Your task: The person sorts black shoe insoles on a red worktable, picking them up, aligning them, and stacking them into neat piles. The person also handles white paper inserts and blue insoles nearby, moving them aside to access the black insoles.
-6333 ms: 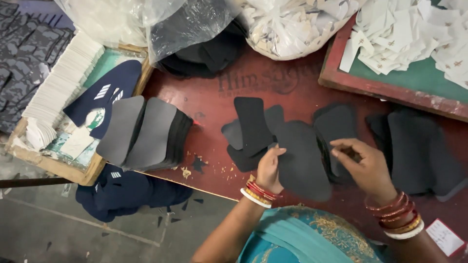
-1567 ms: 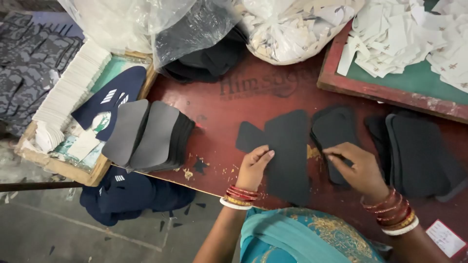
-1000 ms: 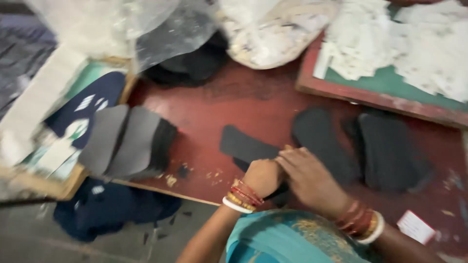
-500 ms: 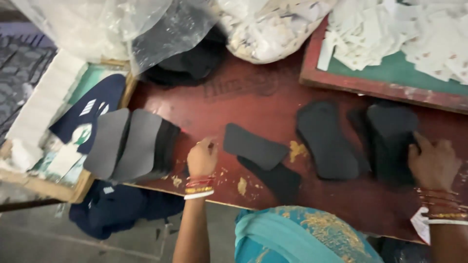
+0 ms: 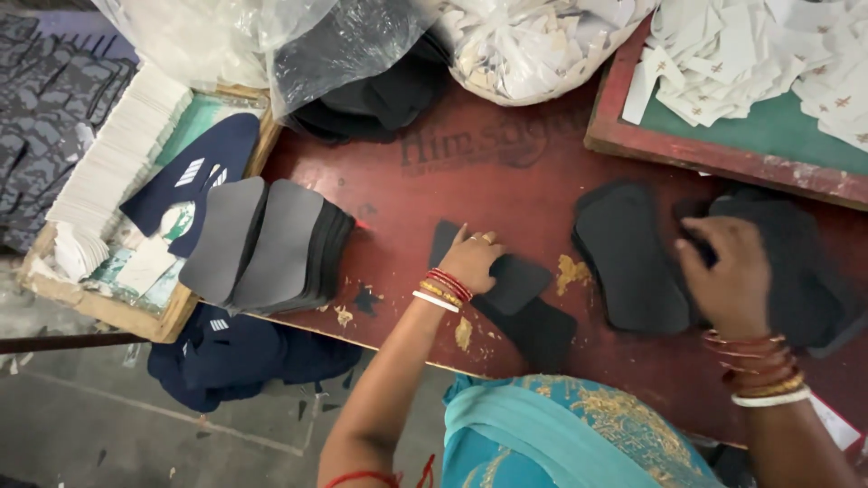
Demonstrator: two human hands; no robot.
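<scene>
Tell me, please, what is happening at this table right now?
A person is working with dark sole-shaped cut pieces on a worn red table. The left hand presses flat on one dark piece near the table's front edge. The right hand reaches into a pile of dark pieces on the right. A fanned stack of grey pieces sits at the left end, and white paper tags fill a green tray behind.

The person wears a turquoise garment (image 5: pixel 579 434) with gold patterning, red and gold bangles (image 5: pixel 441 289) on both wrists, and a finger ring (image 5: pixel 485 238).
</scene>
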